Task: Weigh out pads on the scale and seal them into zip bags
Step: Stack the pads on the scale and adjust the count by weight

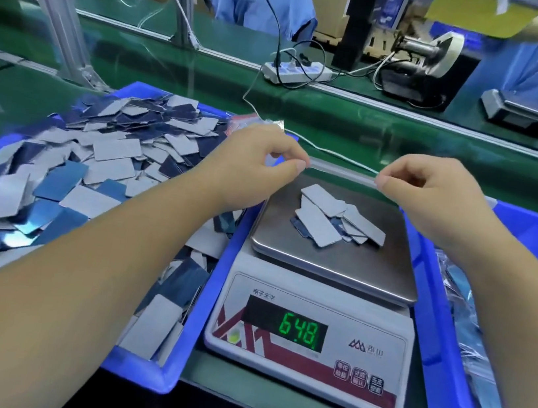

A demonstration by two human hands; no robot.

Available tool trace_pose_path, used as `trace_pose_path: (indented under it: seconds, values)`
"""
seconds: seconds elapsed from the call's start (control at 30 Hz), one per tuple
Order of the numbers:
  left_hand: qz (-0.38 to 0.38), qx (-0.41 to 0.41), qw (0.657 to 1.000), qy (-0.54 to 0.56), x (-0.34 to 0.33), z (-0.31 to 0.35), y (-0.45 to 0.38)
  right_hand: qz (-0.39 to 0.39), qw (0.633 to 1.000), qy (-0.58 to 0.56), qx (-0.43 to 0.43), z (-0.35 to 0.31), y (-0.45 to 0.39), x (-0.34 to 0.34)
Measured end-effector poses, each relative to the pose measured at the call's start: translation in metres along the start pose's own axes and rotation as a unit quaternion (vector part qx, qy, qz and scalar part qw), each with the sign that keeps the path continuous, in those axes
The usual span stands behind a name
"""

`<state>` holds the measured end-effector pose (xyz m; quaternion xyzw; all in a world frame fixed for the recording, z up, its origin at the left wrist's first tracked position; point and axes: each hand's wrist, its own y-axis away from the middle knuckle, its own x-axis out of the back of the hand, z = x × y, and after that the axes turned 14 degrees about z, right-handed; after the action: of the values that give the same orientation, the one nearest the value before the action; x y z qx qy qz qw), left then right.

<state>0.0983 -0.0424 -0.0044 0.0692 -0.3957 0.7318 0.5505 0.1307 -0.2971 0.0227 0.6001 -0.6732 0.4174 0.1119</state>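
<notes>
A clear zip bag is stretched flat above the far edge of the scale. My left hand pinches its left end and my right hand pinches its right end along the zip strip. Below it, a small pile of grey and blue pads lies on the steel pan of the scale, whose green display reads 64.8. A blue bin on the left is heaped with loose pads.
A second blue bin on the right holds filled clear bags. A white cable runs behind the scale to a power strip. People in blue coats work across the green bench, beside a tape dispenser.
</notes>
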Motion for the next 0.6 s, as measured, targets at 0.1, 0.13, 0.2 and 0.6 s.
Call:
trace_pose_path:
  seconds: [0.1, 0.13, 0.2, 0.6]
  values:
    - [0.010, 0.006, 1.000, 0.017, 0.000, 0.002, 0.001, -0.037, 0.999, 0.033, 0.014, 0.000, 0.002, 0.002]
    - [0.013, 0.008, 1.000, 0.023, 0.000, 0.003, 0.002, -0.050, 0.998, 0.036, 0.015, 0.001, 0.002, 0.003]
    - [0.015, 0.014, 0.999, 0.028, 0.001, 0.005, 0.004, -0.070, 0.997, 0.037, 0.016, 0.002, 0.003, 0.005]
    - [-0.042, -0.008, 0.999, -0.013, -0.002, 0.014, 0.010, -0.165, 0.985, 0.010, 0.040, 0.002, 0.006, 0.005]
